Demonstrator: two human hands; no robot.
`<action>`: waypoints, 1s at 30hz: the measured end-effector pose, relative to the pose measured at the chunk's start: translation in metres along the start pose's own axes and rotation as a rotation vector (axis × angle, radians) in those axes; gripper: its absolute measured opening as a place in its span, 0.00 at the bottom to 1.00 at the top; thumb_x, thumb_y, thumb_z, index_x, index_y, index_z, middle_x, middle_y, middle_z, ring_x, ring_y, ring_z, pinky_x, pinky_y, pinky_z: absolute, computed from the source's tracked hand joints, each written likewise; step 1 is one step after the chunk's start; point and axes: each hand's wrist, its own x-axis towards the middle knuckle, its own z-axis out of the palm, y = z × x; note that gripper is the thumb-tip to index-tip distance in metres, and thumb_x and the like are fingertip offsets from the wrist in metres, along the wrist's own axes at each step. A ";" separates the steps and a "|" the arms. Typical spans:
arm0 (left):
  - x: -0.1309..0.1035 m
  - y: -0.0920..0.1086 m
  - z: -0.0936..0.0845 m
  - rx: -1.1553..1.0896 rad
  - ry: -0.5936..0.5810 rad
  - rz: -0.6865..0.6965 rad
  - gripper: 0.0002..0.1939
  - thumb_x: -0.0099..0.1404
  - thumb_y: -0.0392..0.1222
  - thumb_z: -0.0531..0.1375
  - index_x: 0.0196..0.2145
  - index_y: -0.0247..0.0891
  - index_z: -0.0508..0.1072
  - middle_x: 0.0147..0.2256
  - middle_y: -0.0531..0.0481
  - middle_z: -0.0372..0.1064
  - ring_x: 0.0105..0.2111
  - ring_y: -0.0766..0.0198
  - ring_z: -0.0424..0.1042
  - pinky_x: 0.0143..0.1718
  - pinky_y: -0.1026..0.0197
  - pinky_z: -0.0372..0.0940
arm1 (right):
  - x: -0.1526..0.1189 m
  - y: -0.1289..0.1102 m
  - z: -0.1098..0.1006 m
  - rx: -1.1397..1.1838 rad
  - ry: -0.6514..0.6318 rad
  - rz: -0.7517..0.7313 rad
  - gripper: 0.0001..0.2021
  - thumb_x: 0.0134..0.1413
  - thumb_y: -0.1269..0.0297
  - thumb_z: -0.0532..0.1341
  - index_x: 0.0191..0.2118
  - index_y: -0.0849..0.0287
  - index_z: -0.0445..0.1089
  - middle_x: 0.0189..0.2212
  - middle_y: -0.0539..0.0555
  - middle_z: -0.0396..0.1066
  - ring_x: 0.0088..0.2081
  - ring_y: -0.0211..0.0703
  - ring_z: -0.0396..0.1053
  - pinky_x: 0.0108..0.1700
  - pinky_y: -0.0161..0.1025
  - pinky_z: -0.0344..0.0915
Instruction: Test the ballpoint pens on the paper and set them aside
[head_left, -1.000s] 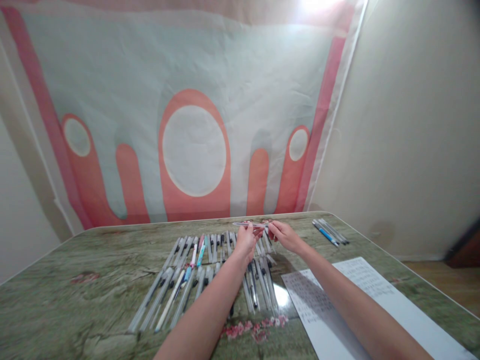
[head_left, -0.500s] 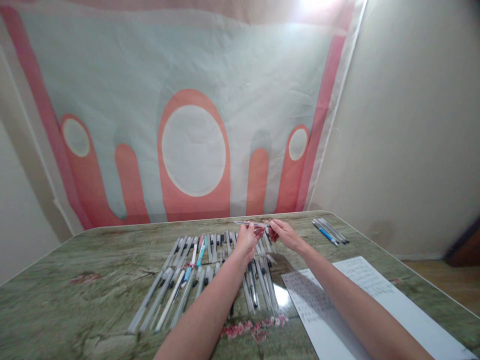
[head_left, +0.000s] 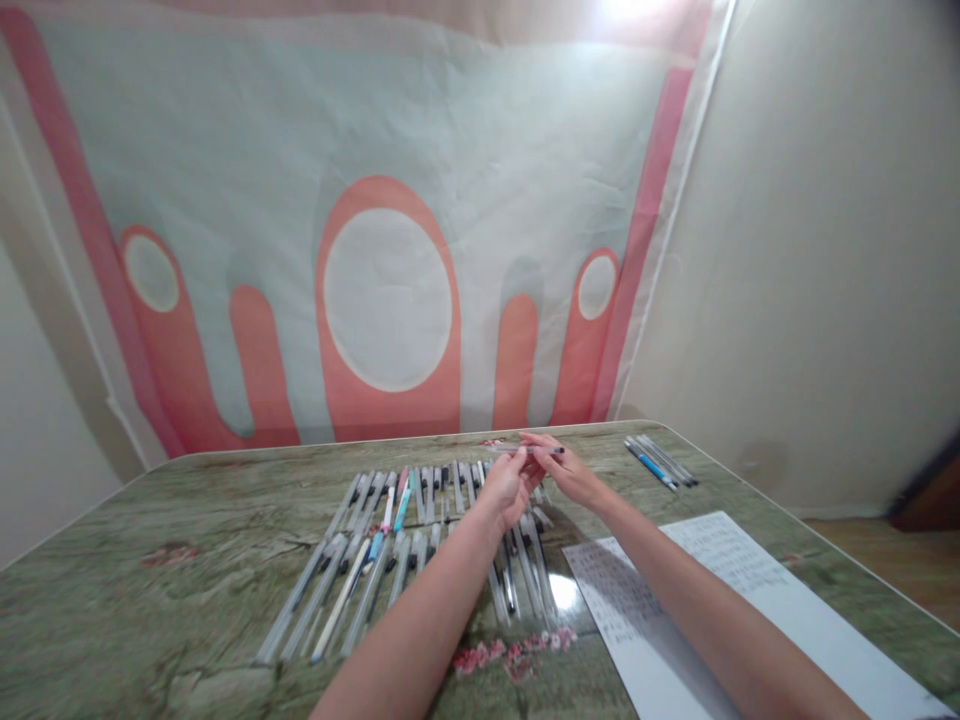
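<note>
Both hands meet above the far end of the pen rows. My left hand (head_left: 508, 490) pinches a thin clear pen (head_left: 536, 449), which lies roughly level and has a dark end at the right. Against the same pen, the fingers of my right hand (head_left: 566, 470) are closed near that dark end. Below and left of the hands, several clear pens (head_left: 300, 600) lie side by side in two rows, among them a teal pen (head_left: 403, 503) and a white one (head_left: 341, 600). My left forearm hides part of the rows.
Sheets of paper with handwriting (head_left: 750, 570) lie under my right forearm. Several pens, one of them blue (head_left: 654, 468), rest at the back right of the wood-patterned table (head_left: 187, 580). A printed cloth (head_left: 480, 150) hangs behind the table.
My left hand has moved slightly right, closer to my right hand. The pen has shifted right, and its dark end now shows beside the right fingers, which have spread over it.
</note>
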 end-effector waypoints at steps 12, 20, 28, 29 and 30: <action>-0.084 -0.038 0.044 1.834 -0.645 -0.043 0.40 0.41 0.64 0.59 0.46 0.33 0.65 0.48 0.37 0.61 0.47 0.47 0.60 0.47 0.52 0.56 | 0.004 0.002 -0.039 -0.054 0.572 0.144 0.17 0.47 0.50 0.56 0.33 0.60 0.66 0.23 0.51 0.65 0.23 0.36 0.62 0.24 0.33 0.60; -0.085 -0.055 0.033 1.903 -0.684 0.132 0.51 0.42 0.69 0.53 0.56 0.29 0.52 0.57 0.35 0.46 0.56 0.47 0.46 0.57 0.50 0.40 | -0.001 -0.001 -0.054 0.111 0.527 0.225 0.15 0.47 0.51 0.54 0.32 0.59 0.64 0.22 0.49 0.66 0.23 0.36 0.63 0.23 0.32 0.60; -0.070 -0.058 0.024 1.880 -0.653 0.113 0.51 0.42 0.70 0.52 0.57 0.32 0.50 0.59 0.38 0.43 0.58 0.48 0.42 0.57 0.48 0.37 | -0.083 -0.005 -0.064 0.145 0.370 0.512 0.09 0.42 0.59 0.59 0.28 0.58 0.64 0.20 0.47 0.63 0.23 0.34 0.60 0.24 0.32 0.58; -0.069 -0.058 0.023 1.881 -0.641 0.108 0.52 0.42 0.70 0.52 0.57 0.32 0.50 0.59 0.38 0.42 0.58 0.47 0.41 0.57 0.48 0.37 | -0.096 -0.007 -0.064 0.143 0.371 0.545 0.08 0.43 0.59 0.59 0.27 0.58 0.63 0.18 0.46 0.61 0.21 0.33 0.59 0.23 0.32 0.57; -0.067 -0.059 0.022 1.881 -0.626 0.103 0.52 0.42 0.70 0.52 0.57 0.32 0.50 0.59 0.38 0.42 0.58 0.47 0.41 0.57 0.48 0.37 | -0.108 -0.009 -0.063 0.147 0.358 0.574 0.07 0.44 0.60 0.58 0.27 0.58 0.63 0.18 0.46 0.60 0.21 0.33 0.58 0.23 0.32 0.57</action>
